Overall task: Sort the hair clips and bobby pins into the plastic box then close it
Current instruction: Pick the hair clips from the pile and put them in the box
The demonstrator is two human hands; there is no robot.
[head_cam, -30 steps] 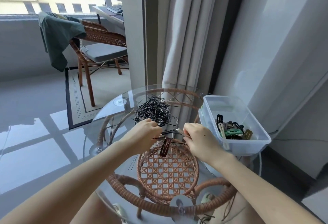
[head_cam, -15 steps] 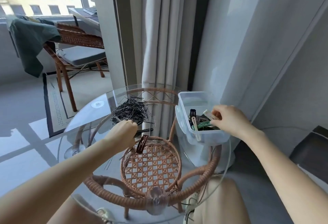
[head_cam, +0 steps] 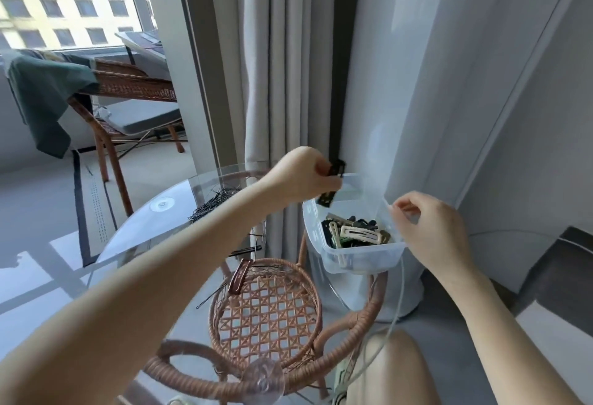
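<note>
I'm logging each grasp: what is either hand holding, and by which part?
The left hand pinches dark hair clips by their near ends, above the plastic box. The right hand looks empty.

A round glass surface [head_cam: 134, 237] on a wicker frame carries a heap of black bobby pins [head_cam: 213, 204] at its far side, a brown hair clip [head_cam: 239, 276] near the middle with loose pins beside it, and a clear plastic box [head_cam: 353, 253] at the right edge

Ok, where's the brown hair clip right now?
In the head view the brown hair clip lies on the glass tabletop, lower centre, left of the plastic box and near a few stray bobby pins.
</note>
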